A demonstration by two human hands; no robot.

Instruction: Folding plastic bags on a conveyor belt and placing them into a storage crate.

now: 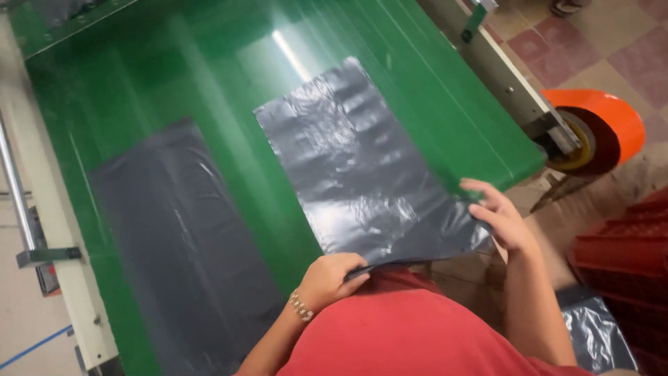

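Lit brightly from overhead, with a long white streak of glare running down the glossy green conveyor belt point(431, 90). Softer sheen on the crinkled grey plastic sheet point(362, 167), strongest near its lower edge. Duller, flatter light on the second grey sheet point(181, 244) at left. Faint shadow under the right hand point(497, 216). Slightly soft throughout, with mild blur at the corners and a wide-angle slant to the belt edges. Saturated colour, no deep dark patches

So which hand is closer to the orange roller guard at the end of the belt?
Right. The right hand grips the grey bag's near corner, just below the orange roller guard. The left hand holds the opposite corner, farther away.
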